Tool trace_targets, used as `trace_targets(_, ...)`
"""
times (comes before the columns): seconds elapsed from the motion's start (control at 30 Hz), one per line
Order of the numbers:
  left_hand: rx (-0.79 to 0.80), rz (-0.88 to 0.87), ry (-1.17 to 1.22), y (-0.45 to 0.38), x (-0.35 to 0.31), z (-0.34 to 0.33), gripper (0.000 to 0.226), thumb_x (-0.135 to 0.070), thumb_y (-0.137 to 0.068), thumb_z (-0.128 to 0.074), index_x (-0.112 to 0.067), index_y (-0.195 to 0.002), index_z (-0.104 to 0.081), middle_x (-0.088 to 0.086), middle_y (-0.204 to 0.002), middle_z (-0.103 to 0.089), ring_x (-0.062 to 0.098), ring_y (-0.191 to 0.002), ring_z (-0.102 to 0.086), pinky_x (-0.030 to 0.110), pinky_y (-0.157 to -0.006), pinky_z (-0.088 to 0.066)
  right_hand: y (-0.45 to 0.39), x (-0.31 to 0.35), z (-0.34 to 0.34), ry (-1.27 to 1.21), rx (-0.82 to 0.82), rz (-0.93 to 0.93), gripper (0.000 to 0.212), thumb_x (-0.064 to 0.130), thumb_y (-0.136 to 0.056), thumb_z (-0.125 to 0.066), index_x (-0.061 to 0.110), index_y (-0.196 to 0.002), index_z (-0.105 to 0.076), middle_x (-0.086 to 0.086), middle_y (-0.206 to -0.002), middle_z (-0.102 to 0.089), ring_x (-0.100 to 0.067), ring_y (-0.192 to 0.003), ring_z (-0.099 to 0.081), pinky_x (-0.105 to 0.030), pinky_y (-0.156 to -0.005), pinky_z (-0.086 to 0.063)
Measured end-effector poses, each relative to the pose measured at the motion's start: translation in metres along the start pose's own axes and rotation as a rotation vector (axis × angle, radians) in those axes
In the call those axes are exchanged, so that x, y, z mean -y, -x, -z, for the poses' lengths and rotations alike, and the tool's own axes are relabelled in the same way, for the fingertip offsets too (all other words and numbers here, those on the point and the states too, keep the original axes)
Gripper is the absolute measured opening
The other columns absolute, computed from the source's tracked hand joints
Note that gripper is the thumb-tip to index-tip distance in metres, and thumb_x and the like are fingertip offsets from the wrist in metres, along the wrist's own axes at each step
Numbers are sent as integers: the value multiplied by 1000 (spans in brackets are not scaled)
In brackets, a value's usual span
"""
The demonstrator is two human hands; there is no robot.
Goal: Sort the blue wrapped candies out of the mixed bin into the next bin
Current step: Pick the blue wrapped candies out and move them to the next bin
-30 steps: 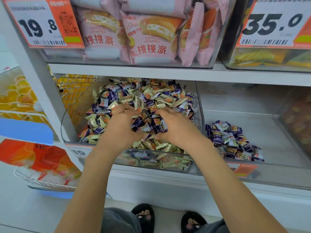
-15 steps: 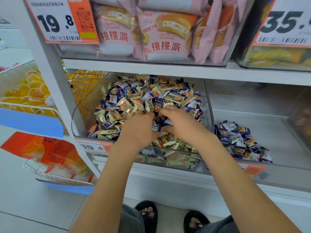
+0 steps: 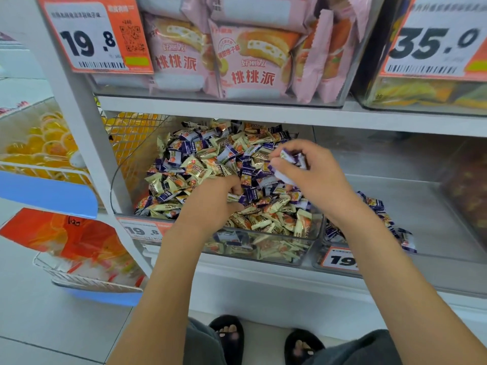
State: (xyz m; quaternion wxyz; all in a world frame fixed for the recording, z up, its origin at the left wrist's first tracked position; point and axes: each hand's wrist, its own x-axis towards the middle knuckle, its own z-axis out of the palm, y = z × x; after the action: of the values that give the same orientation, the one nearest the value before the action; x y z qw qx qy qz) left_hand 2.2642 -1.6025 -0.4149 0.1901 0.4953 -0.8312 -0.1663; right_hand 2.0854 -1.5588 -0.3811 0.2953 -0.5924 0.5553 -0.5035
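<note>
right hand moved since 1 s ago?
Yes. The right hand has lifted off the candy pile, gripping blue wrapped candies, and shifted right toward the divider wall of the mixed bin.

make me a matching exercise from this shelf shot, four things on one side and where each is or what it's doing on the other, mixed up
Things
1. right hand
2. left hand
3. pile of blue candies
4. pink snack packs

Places or states
a. on the shelf above the candy bins
b. lying in the next bin, right of the mixed bin
c. raised over the mixed bin, gripping blue candies
d. down among the mixed candies

Pairs: 1-c, 2-d, 3-b, 4-a
</note>
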Motion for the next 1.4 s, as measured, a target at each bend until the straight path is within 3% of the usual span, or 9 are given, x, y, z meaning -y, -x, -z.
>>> trace_targets(0.17,-159,-32,256,6,-10,6,15,-20,-81,-71,-17,-87,-58,-8,-89,-60,18,-90,-58,25,-69,-42,17,6,32,-728,-61,-381,16,13,-78,-65,6,-92,-65,-5,-76,-69,-14,-61,-64,-16,-47,-45)
trace_targets(0.27,-236,-49,412,8,-23,6,14,-21,-83,-69,-16,-88,-57,-15,-89,-56,7,-88,-54,9,-67,-37,21,3,53,-901,-149,-478,16,13,-76,-63,4,-88,-63,-7,-68,-69,-16,-59,-61,-13,-42,-43)
trace_targets(0.4,-219,-58,577,7,-41,2,14,-22,-81,-71,-19,-86,-58,-14,-94,-60,-11,-92,-52,-2,-72,-36,25,-17,80,-575,-192,-487,20,21,-89,-58,8,-103,-64,-10,-100,-68,-15,-79,-65,-19,-59,-52)
trace_targets(0.53,-182,-71,637,6,-57,-6,16,-23,-75,-76,-20,-83,-62,-12,-90,-64,-5,-91,-57,2,-72,-41,36,-28,86,70,-11,-447,35,49,-90,-48,37,-121,-59,17,-122,-59,-5,-111,-53,-27,-96,-39)
trace_targets(0.67,-219,-78,663,3,-69,-13,18,-22,-73,-78,-19,-82,-63,-14,-90,-65,-7,-91,-58,2,-72,-41,39,-12,76,130,-195,-117,20,29,-94,-53,29,-110,-64,17,-109,-64,12,-89,-58,-1,-73,-39)
trace_targets(0.83,-224,-102,624,-3,-86,-23,30,-13,-72,-78,-31,-83,-58,-18,-88,-64,-6,-86,-61,8,-71,-47,45,-6,50,44,102,14,24,19,-80,-71,28,-102,-67,9,-102,-64,-17,-79,-66,-28,-67,-57)
trace_targets(1.1,-243,-132,608,-2,-99,-27,47,-7,-74,-74,-28,-107,-48,-8,-84,-66,-3,-64,-60,6,-54,-41,44,-9,35,32,-178,43,9,16,-80,-73,19,-88,-73,4,-89,-69,-23,-67,-66,-40,-63,-58)
trace_targets(1.3,-200,-23,517,-5,-70,-12,39,-20,-72,-80,-28,-103,-56,-18,-101,-60,1,-85,-60,8,-63,-48,42,-9,71,-54,-525,-33,9,10,-83,-69,19,-85,-71,-2,-78,-67,-11,-55,-65,-18,-54,-53)
trace_targets(1.4,-191,73,354,-4,-39,-2,26,-14,-75,-77,-21,-96,-63,-8,-95,-64,6,-83,-59,7,-63,-43,40,-32,88,235,-432,-156,10,9,-83,-69,17,-89,-72,-3,-86,-69,-8,-59,-64,-13,-59,-53)
